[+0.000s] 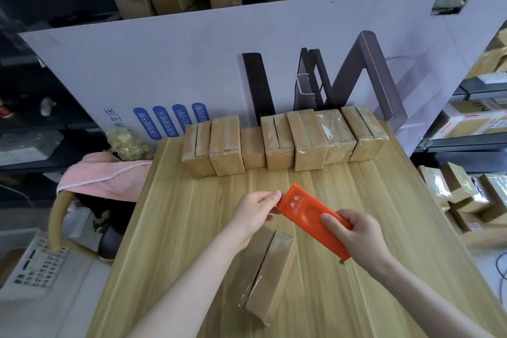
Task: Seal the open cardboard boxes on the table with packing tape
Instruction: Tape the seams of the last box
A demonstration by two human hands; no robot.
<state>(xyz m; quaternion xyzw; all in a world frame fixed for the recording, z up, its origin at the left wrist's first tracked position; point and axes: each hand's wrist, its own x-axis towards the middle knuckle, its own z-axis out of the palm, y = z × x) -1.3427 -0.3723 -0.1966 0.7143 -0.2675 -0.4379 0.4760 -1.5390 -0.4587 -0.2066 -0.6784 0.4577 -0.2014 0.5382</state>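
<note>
A cardboard box [270, 277] lay lower centre on the desk [192, 228], long axis tilted toward upper right. Above it, the right hand [359, 236] clamped an orange tape dispenser [304, 210], toothed end pointing upper left, where the left hand [253, 212] pinched its fingers [273, 195] together on that edge.

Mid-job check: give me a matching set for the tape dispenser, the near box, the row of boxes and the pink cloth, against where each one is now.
1. tape dispenser
2. near box
3. row of boxes
4. pink cloth

A. along the far edge of the table, in front of the white board
B. gripped by the right hand, with the left hand pinching its toothed end
C. left of the table
D. lying on the table, below the hands

Pairs: 1-B, 2-D, 3-A, 4-C
</note>
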